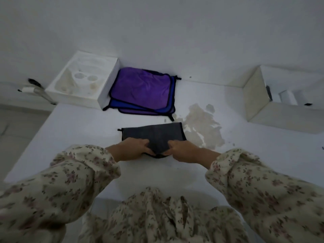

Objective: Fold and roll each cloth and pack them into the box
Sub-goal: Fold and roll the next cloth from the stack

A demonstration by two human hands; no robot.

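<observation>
Floral sleeves [70,172] reach over the white tabletop [78,137]. The left grip [133,149] and right grip [182,149] both curl round the near edge of the grey cloth [154,134], which seems bunched there; purple and blue cloths [140,88] lie beyond, beside the white box [82,81].

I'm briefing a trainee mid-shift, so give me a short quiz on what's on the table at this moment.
1. True or false: the grey cloth already lies inside the left white box.
2. Which colour of cloth tops the stack beside that box? A) purple B) yellow C) green
3. How many hands grip the grey cloth's near edge?

Key: 1 false, it lies on the table. 2 A. 3 two: the left hand and the right hand both hold it.
</observation>
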